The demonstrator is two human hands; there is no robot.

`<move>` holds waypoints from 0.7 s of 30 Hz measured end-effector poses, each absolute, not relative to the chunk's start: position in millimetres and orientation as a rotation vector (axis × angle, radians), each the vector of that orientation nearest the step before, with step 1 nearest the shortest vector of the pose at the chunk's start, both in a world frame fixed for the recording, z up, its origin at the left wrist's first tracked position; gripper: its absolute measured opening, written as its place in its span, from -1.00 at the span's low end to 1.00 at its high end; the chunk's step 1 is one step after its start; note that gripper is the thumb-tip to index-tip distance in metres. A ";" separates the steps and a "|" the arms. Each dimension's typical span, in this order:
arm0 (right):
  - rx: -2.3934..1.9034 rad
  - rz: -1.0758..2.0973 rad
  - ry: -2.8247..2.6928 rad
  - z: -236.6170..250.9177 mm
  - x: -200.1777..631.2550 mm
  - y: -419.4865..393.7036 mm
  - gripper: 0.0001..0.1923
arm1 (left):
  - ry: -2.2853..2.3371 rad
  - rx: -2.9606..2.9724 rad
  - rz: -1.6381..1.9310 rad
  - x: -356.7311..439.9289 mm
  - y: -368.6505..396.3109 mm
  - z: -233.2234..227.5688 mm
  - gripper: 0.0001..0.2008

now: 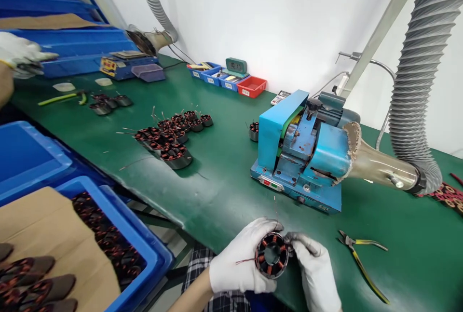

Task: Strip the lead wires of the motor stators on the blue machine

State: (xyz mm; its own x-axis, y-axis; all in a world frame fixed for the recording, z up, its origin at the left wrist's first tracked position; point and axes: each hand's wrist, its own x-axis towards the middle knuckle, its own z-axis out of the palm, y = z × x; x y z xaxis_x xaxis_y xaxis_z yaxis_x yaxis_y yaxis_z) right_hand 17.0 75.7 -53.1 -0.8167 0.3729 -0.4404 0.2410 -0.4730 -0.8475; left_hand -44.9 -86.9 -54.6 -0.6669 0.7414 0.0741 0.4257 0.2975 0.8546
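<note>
1. the left hand (242,261) wears a white glove and wraps around the left side of a round motor part (271,255), holding it tight.
2. the right hand (315,266) has a white glove too, and its fingers (294,240) pinch the right edge of the same part.
3. the motor part sits between both hands, just above the near edge of the green table (224,177) (you can look right through the hole in its middle). it has copper wire wound inside, and thin wire ends stick out of it.
4. a pair of yellow-handled pliers (360,254) lies on the table to the right of the hands, not touching them.
5. a blue machine (300,153) stands behind the hands, with a big grey hose (421,71) going into its right side.
6. more motor parts (168,138) sit in a bunch on the table, far to the left.
7. a blue bin (144,249) at the lower left holds more of them, with a brown card (47,230) on top.
8. another person's gloved hand (20,54) shows at the far left edge.
</note>
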 end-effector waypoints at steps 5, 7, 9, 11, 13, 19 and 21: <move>-0.857 2.416 -1.249 -13.6 -8.6 85.3 -0.76 | 2.239 0.992 1.339 -43.0 -82.0 -47.2 -0.52; -0.812 2.365 -1.092 7.9 -11.0 107.9 -0.73 | 2.271 0.981 1.333 -36.2 -82.6 -49.2 -0.54; -0.815 2.218 -1.001 17.1 -6.6 124.4 -0.69 | 2.322 0.961 1.349 -28.2 -84.5 -54.9 -0.50; -0.871 2.229 -1.171 10.2 1.5 126.1 -0.67 | 2.379 0.942 1.402 -21.9 -86.0 -62.8 -0.40; -0.914 2.377 -1.483 -8.2 8.7 114.0 -0.65 | 2.383 0.913 1.454 -19.9 -85.6 -69.9 -0.35; -1.019 2.365 -1.566 -44.7 8.1 71.0 -0.67 | 1.987 0.670 1.636 -29.3 -70.2 -72.4 -0.71; -0.984 2.403 -1.436 -40.0 3.7 65.4 -0.68 | 1.844 0.538 1.736 -27.2 -63.9 -71.0 -0.58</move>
State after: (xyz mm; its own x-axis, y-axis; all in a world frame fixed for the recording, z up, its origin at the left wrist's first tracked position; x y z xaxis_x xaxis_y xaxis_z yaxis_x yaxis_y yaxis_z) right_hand 3.7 65.4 -40.0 -0.7664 0.4592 -0.4491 0.1779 -0.5201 -0.8354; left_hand -27.2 -63.9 -71.0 -0.7712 0.6260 -0.1158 -0.0781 0.0875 0.9931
